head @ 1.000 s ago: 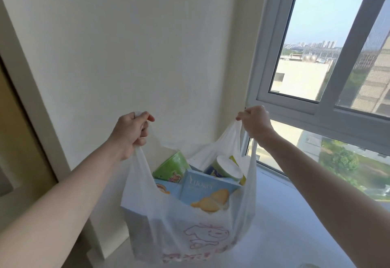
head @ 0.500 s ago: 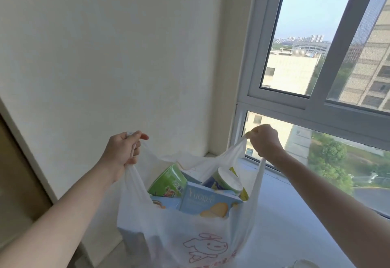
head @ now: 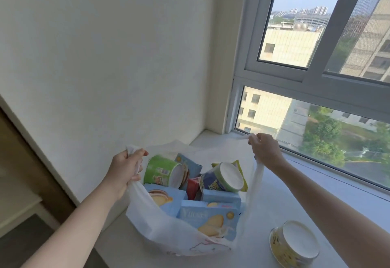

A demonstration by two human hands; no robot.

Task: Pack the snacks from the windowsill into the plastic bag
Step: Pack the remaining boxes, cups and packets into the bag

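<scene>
A person's two bare arms reach forward over a white windowsill [head: 272, 202]. A white plastic bag [head: 168, 231] sits on it, held wide open between the two grips. The left grip [head: 126, 166] has its fingers curled round the bag's left handle, which is bunched in the fist. The right grip [head: 264, 151] pinches the right handle and pulls it up and away from the left grip, so the handle stretches taut below it.

Between the grips, the bag's contents show:
- Just beside the left grip, a green tub [head: 159, 171] lies on its side.
- Below the right grip and towards the left one, a dark blue tub [head: 218, 179] is tilted, its pale lid facing up.
- A small red pack [head: 193, 187] is wedged between the two tubs.
- Behind the blue tub a yellow-green packet [head: 239, 165] pokes up.
- Nearer the person lie several light blue biscuit boxes [head: 207, 221], stacked at angles.

Outside the bag, below the right grip and under the right forearm, a yellow tub [head: 294, 244] with a white lid stands on the windowsill, apart from the bag. A window [head: 316, 77] rises beyond the right grip, with buildings and trees outside.
</scene>
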